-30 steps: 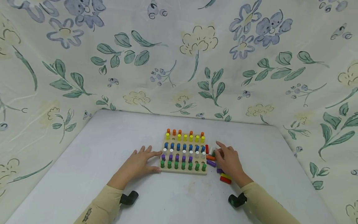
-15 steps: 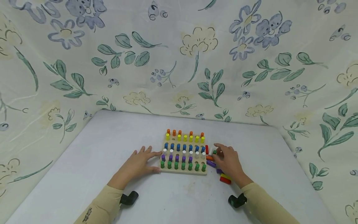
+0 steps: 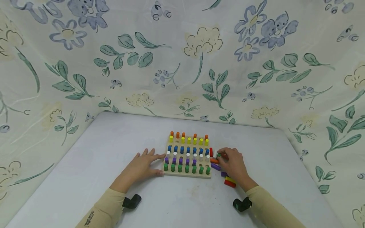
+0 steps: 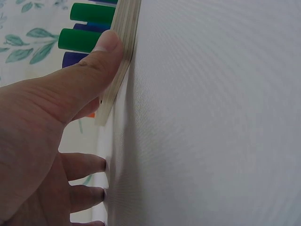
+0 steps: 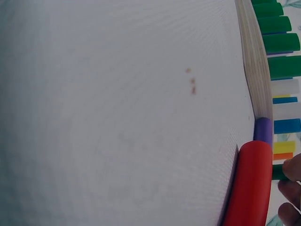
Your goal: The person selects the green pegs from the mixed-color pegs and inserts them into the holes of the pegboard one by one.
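A wooden pegboard (image 3: pixel 186 175) lies on the white table, with rows of orange, yellow, blue, white, purple and green pegs upright in it. A few holes have no peg. My left hand (image 3: pixel 139 169) rests at the board's left side, fingers spread; in the left wrist view its thumb (image 4: pixel 107 42) touches the board's edge (image 4: pixel 121 61) beside the green pegs. Right of the board, my right hand (image 3: pixel 234 163) pinches a loose green peg (image 3: pixel 219 155). In the right wrist view, fingertips (image 5: pixel 294 169) touch this green peg (image 5: pixel 278 172), and the hand is mostly cut off.
Loose pegs lie along the board's right side: a red one (image 3: pixel 211 152), a white one (image 3: pixel 215 154), an orange one (image 3: pixel 214 161) and purple ones (image 3: pixel 215 166). Nearer the front are a yellow peg (image 3: pixel 230 179) and a red peg (image 3: pixel 229 183). Floral cloth (image 3: pixel 171 63) hangs behind the table.
My right index finger has bent from stretched out to curled down toward the thumb at the green peg. My left hand and the board have stayed in place.
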`<action>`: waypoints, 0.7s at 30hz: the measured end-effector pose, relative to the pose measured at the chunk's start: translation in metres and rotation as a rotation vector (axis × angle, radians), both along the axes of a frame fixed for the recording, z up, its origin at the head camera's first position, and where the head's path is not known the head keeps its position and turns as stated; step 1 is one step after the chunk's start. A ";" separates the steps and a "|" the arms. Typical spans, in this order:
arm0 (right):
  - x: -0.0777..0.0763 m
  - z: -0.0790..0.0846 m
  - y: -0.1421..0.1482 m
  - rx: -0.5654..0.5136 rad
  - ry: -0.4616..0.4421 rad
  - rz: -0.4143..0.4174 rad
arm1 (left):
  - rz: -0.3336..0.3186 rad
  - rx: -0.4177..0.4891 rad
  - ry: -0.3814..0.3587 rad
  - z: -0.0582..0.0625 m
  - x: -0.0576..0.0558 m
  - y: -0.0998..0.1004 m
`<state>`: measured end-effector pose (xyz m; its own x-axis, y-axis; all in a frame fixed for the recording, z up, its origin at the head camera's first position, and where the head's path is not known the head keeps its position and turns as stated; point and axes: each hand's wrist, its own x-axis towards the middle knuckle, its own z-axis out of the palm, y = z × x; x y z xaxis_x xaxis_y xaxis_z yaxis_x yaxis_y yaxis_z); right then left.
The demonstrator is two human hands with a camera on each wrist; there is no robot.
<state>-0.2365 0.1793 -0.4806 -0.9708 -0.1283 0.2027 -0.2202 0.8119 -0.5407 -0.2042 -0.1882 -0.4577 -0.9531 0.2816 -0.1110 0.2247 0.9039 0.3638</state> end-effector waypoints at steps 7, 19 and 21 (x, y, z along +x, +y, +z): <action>0.001 0.001 0.000 -0.010 0.006 0.004 | 0.000 0.001 0.000 0.000 0.000 0.000; 0.004 0.003 0.000 -0.031 0.076 0.028 | 0.008 -0.002 -0.010 0.000 0.000 0.000; 0.005 0.003 -0.001 -0.040 0.083 0.035 | 0.009 0.000 -0.010 0.000 0.000 0.000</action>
